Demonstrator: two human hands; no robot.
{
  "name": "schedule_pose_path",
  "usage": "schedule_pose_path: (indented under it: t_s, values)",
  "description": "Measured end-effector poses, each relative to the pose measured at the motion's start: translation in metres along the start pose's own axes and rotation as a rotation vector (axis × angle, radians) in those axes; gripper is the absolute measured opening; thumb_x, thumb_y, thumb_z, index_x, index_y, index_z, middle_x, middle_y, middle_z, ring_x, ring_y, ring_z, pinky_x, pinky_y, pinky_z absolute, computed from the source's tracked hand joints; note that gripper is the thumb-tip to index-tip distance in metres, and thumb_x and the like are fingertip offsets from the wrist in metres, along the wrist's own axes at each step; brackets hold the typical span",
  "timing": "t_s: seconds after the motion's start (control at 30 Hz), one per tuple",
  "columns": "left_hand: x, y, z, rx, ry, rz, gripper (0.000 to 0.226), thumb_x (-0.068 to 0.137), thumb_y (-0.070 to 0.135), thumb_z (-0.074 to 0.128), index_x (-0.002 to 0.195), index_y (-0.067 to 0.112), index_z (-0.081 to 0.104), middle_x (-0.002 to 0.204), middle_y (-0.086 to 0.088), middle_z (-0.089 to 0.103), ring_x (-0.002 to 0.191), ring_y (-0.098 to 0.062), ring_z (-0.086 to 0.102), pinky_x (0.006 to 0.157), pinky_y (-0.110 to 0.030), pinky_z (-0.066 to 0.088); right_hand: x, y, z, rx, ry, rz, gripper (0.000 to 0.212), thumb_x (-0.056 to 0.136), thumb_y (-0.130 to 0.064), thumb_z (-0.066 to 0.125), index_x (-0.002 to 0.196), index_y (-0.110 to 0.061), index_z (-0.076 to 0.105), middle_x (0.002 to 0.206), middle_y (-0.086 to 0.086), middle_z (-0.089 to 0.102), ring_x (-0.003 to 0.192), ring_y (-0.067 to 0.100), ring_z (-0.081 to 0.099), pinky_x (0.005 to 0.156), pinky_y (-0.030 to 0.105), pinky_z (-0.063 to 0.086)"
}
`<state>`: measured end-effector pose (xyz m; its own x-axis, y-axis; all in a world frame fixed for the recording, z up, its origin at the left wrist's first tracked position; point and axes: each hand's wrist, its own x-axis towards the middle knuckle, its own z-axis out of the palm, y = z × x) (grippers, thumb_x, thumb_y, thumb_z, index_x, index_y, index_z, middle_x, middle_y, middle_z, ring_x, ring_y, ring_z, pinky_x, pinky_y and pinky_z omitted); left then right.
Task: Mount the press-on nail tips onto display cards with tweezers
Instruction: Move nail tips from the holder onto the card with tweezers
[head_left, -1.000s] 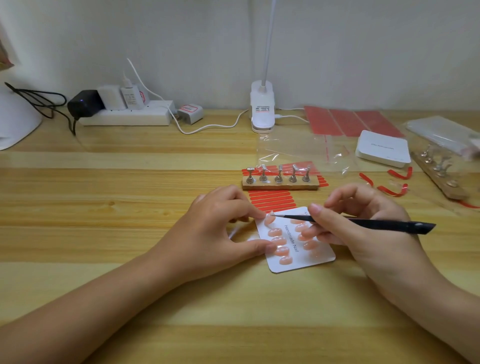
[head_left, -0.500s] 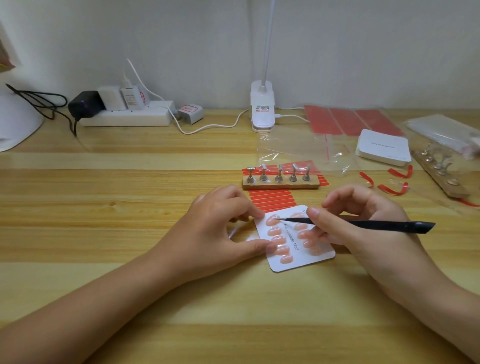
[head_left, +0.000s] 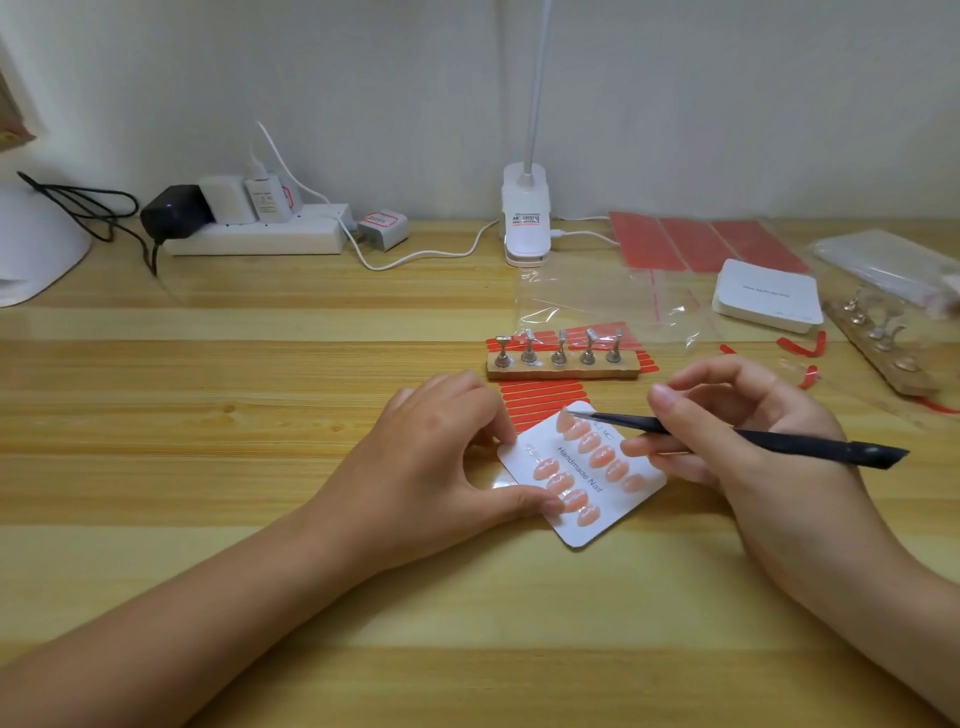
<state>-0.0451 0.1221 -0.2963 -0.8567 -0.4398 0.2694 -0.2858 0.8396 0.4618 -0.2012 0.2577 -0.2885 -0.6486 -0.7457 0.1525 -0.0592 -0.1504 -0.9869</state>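
Observation:
A white display card printed "Handmade Nail" lies tilted on the wooden desk, with two rows of several peach nail tips stuck on it. My left hand holds the card's left edge between thumb and fingers. My right hand grips black tweezers, whose silver point touches the top nail tip of the right row near the card's far corner.
A wooden nail stand with several metal holders sits just behind the card on red adhesive strips. Clear bags, a white card stack, a second stand, a lamp clamp and a power strip lie farther back.
The card has turned a little and the tweezers' point has moved from the left row's top nail to the top nail of the right row. My left hand stays on the card's edge.

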Motion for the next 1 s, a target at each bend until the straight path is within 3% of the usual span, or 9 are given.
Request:
schedule_pose_path:
  t_s: [0.3, 0.57, 0.67, 0.73, 0.87, 1.0]
  values:
    - [0.001, 0.0003, 0.0006, -0.031, 0.003, 0.002, 0.055, 0.058, 0.075, 0.059, 0.08, 0.025, 0.052, 0.079, 0.012, 0.049, 0.078, 0.0, 0.044, 0.072, -0.023, 0.032, 0.0006, -0.0032, 0.0083, 0.082, -0.079, 0.037, 0.016, 0.062, -0.019, 0.067, 0.074, -0.011, 0.06, 0.063, 0.006, 0.068, 0.058, 0.021, 0.07, 0.049, 0.017, 0.051]
    - [0.001, -0.0007, 0.0013, -0.004, 0.0, 0.006, 0.056, 0.057, 0.074, 0.063, 0.079, 0.024, 0.052, 0.078, 0.013, 0.048, 0.077, 0.0, 0.043, 0.072, -0.019, 0.031, 0.0003, 0.0001, 0.009, 0.068, -0.105, 0.055, 0.014, 0.059, -0.019, 0.07, 0.069, -0.013, 0.062, 0.063, 0.008, 0.067, 0.058, 0.024, 0.07, 0.05, 0.02, 0.053]
    - [0.0005, -0.0002, 0.0008, -0.017, -0.001, 0.006, 0.054, 0.057, 0.075, 0.053, 0.079, 0.025, 0.052, 0.078, 0.013, 0.048, 0.077, 0.001, 0.043, 0.073, -0.017, 0.03, 0.0002, 0.0009, 0.008, 0.044, -0.117, 0.054, 0.015, 0.059, -0.02, 0.07, 0.069, -0.013, 0.062, 0.064, 0.008, 0.068, 0.06, 0.024, 0.07, 0.051, 0.021, 0.054]
    - [0.0009, -0.0004, 0.0008, -0.014, -0.002, 0.006, 0.055, 0.057, 0.076, 0.06, 0.079, 0.025, 0.051, 0.078, 0.014, 0.048, 0.077, 0.001, 0.043, 0.072, -0.016, 0.029, 0.0002, 0.0011, 0.0075, 0.037, -0.117, 0.051, 0.014, 0.059, -0.02, 0.071, 0.068, -0.015, 0.063, 0.065, 0.006, 0.068, 0.061, 0.024, 0.071, 0.052, 0.023, 0.055]
    - [0.0014, -0.001, 0.001, -0.027, -0.001, 0.011, 0.052, 0.059, 0.071, 0.06, 0.079, 0.024, 0.052, 0.078, 0.013, 0.048, 0.076, 0.002, 0.042, 0.071, -0.022, 0.031, 0.0004, 0.0028, 0.0064, 0.017, -0.13, 0.035, 0.006, 0.062, -0.02, 0.07, 0.064, -0.021, 0.066, 0.067, 0.004, 0.069, 0.063, 0.022, 0.071, 0.054, 0.021, 0.055]
    - [0.0011, -0.0004, 0.0008, -0.037, -0.002, 0.004, 0.054, 0.057, 0.074, 0.052, 0.078, 0.024, 0.052, 0.078, 0.013, 0.048, 0.077, 0.0, 0.043, 0.071, -0.023, 0.032, 0.0, 0.0034, 0.0061, -0.05, -0.16, -0.017, 0.015, 0.071, -0.01, 0.071, 0.067, -0.024, 0.067, 0.068, 0.004, 0.069, 0.065, 0.019, 0.071, 0.057, 0.022, 0.056]
